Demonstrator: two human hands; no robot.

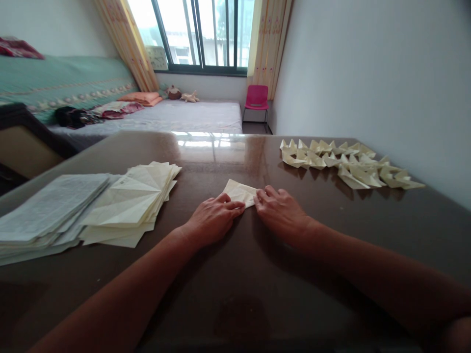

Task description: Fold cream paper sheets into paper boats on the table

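Observation:
A small folded piece of cream paper (239, 192) lies on the brown table in front of me. My left hand (211, 218) is closed at its near left side, with the fingers pressing on its lower edge. At its right corner, my right hand (277, 211) pinches the paper, thumb and fingers together. Parts of the paper are covered by my fingers. Left of my hands is a stack of creased cream sheets (128, 196), the top one showing fold lines spreading from a point.
Beside the cream stack, a pile of greyish printed sheets (51, 206) sits on the table (206, 304). Several folded paper boats (331, 159) stand in rows at the far right. Beyond are a bed (206, 115), a pink chair (256, 98) and a window.

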